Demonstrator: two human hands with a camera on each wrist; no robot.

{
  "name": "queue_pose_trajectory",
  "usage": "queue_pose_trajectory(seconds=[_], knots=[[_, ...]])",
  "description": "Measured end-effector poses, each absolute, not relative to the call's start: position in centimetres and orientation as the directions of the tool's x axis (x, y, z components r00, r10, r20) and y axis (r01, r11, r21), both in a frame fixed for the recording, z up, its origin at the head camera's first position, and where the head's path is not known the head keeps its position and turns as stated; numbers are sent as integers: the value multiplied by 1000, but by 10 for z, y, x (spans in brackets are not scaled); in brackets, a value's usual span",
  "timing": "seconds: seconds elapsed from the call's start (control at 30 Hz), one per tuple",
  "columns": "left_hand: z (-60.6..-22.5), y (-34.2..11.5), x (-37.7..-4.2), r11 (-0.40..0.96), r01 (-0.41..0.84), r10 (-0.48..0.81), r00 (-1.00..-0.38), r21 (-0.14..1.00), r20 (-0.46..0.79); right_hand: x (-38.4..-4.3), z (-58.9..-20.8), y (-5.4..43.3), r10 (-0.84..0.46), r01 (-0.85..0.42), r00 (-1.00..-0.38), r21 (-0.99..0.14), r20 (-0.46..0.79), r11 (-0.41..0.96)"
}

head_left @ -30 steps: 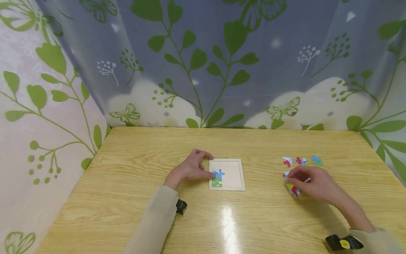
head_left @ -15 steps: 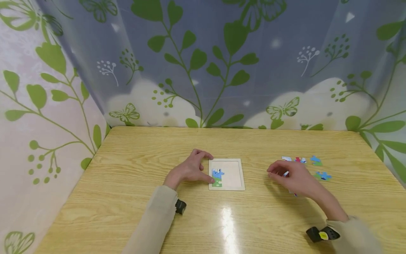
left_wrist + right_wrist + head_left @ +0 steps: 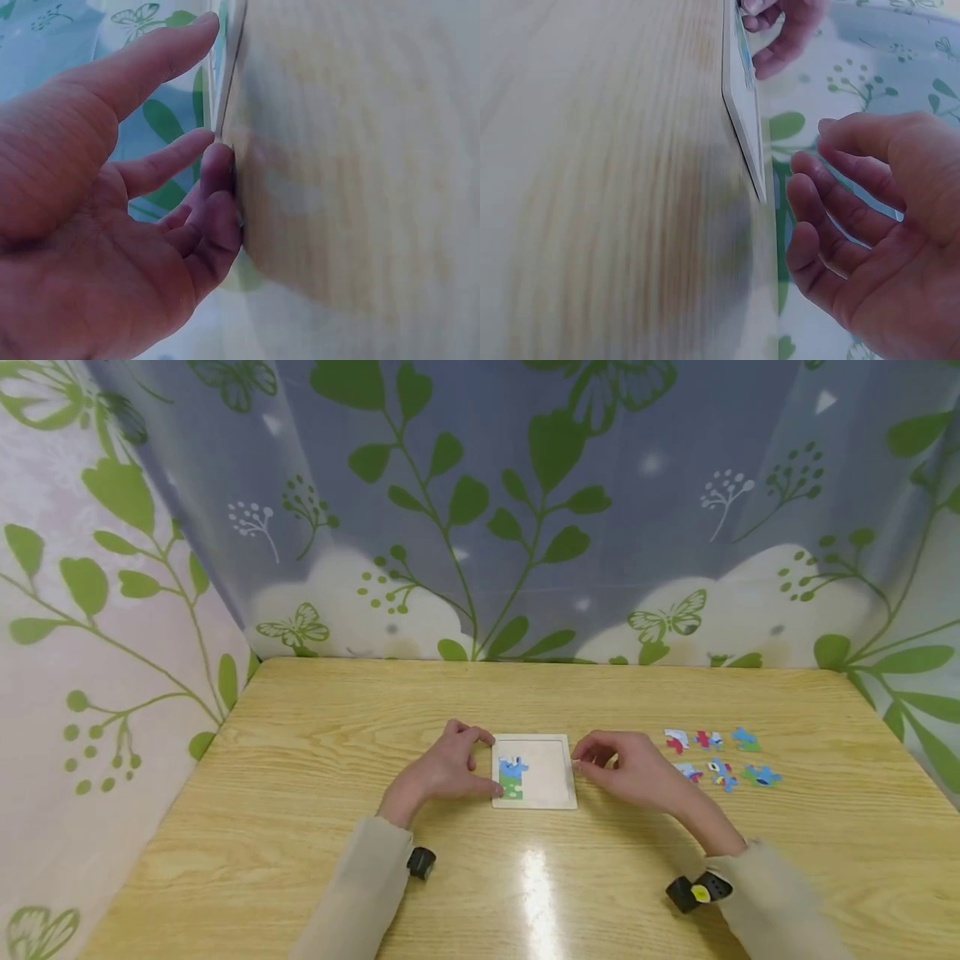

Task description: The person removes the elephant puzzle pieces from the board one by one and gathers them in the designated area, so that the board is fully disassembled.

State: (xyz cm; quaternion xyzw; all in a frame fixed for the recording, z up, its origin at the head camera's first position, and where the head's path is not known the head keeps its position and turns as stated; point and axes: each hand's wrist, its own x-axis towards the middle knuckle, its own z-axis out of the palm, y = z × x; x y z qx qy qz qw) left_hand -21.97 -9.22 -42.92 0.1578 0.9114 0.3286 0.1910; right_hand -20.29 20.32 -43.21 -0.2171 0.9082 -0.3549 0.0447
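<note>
A shallow square puzzle tray (image 3: 535, 804) lies flat on the table. A blue puzzle piece (image 3: 513, 769) and a green one (image 3: 511, 788) sit at its left side. My left hand (image 3: 438, 768) rests at the tray's left edge, thumb tip near the green piece and index finger by the far corner; the thumb is stretched out in the left wrist view. At the tray's right edge is my right hand (image 3: 626, 768). In the right wrist view, its thumb and bent fingers (image 3: 805, 247) stand apart, with no piece seen between them.
To the right lie several loose puzzle pieces in two rows, among them a red and white one (image 3: 677, 741), a blue and green one (image 3: 746, 739) and a blue one (image 3: 762, 776). My right forearm covers the table just in front. A patterned curtain (image 3: 420, 527) hangs behind the table (image 3: 337, 710).
My right hand has moved left from the loose pieces to the tray's right edge, uncovering pieces behind it. The left hand has stayed by the tray; its thumb has slid slightly nearer the front.
</note>
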Motion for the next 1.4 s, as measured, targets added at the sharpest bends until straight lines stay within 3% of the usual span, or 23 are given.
queue_pose_trajectory(seconds=[0.4, 1.4], knots=[[-436, -91, -218, 734, 130, 374, -897, 667, -237, -218, -442, 161, -479, -360, -876, -730, 52, 580], [-435, -89, -218, 742, 106, 375, -884, 662, -278, -226, -444, 131, -453, -336, -891, -625, -33, 705]])
